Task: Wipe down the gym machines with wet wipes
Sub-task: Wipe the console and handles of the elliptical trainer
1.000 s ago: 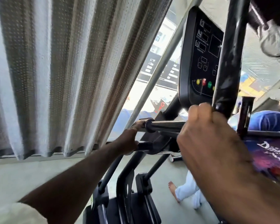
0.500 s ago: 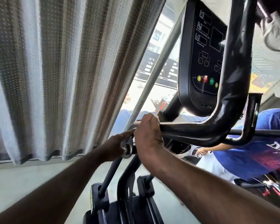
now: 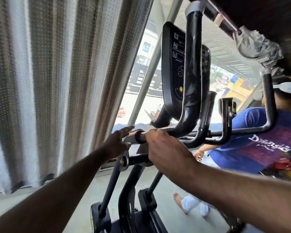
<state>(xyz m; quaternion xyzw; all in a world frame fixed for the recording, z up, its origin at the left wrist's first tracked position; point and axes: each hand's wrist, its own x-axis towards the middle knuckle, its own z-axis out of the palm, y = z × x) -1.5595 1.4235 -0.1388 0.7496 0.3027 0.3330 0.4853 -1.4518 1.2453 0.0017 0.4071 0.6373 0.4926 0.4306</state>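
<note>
A black gym machine stands in front of me, with a console and a curved black handlebar crossing it. My right hand grips the horizontal bar of the machine close to its black end cap. My left hand reaches beside that bar end with its fingers stretched out straight, touching the metal there. No wipe shows in either hand; whatever lies under my right palm is hidden.
A grey dotted curtain hangs on the left before a bright window. A person in a blue shirt is close on the right behind the machine's bars. The machine's base and struts stand on the pale floor below.
My right hand slid left along the bar to its end, then stayed there. My left hand's fingers straightened. The view tilted, so the console sits higher and more side-on.
</note>
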